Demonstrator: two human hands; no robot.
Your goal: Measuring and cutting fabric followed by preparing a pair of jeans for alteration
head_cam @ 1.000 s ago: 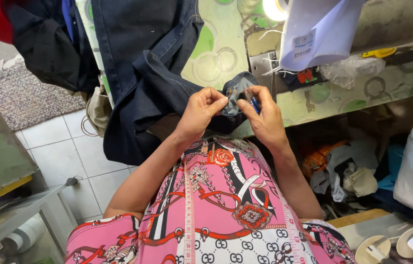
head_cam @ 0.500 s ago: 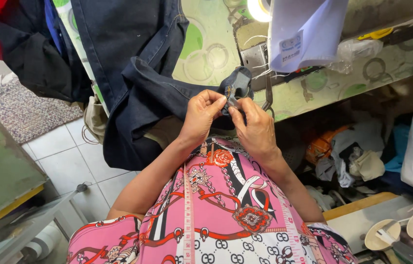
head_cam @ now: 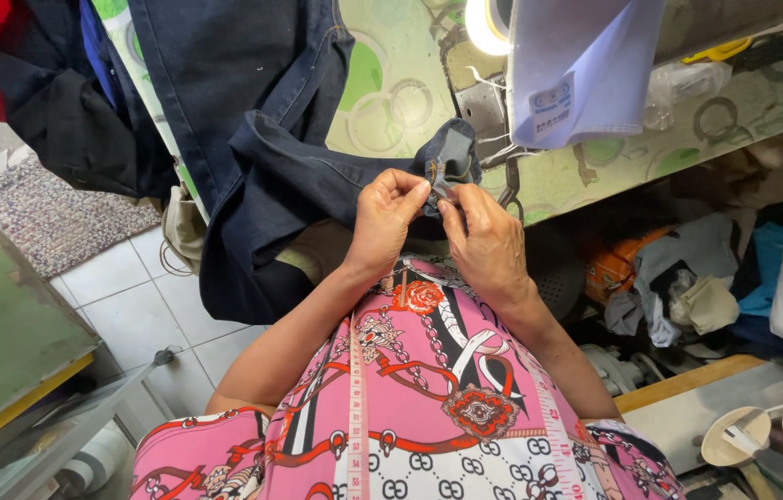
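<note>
**A:** Pinched together, both sets of fingertips close on the same spot: the left hand (head_cam: 389, 215) and the right hand (head_cam: 484, 243) each nip the folded hem of the dark denim jeans (head_cam: 317, 176) just above the middle of the frame.

**B:** Has anything shifted?

**A:** Yes. A second ago the hands met lower and further right in the view; now they sit higher, closer together, and the hem end (head_cam: 447, 159) stands up more plainly between them, orange stitching showing. It reads as the fold being worked tighter, though I can't tell whether a small tool is in the right fingers.

**B:** What's nearest the camera?

**A:** A pink patterned dress (head_cam: 410, 407) with a measuring tape (head_cam: 357, 407) hanging down it. Left of that, white floor tiles (head_cam: 132, 296) and a green board (head_cam: 2, 324).

**B:** And beyond the hands?

**A:** The jeans drape up over a green circle-patterned table (head_cam: 391, 83) toward the upper left. At the top centre a lamp (head_cam: 479, 23) glows beside a pale blue cloth (head_cam: 576, 65). Rags and bags (head_cam: 688, 278) are heaped under the table at right.
</note>
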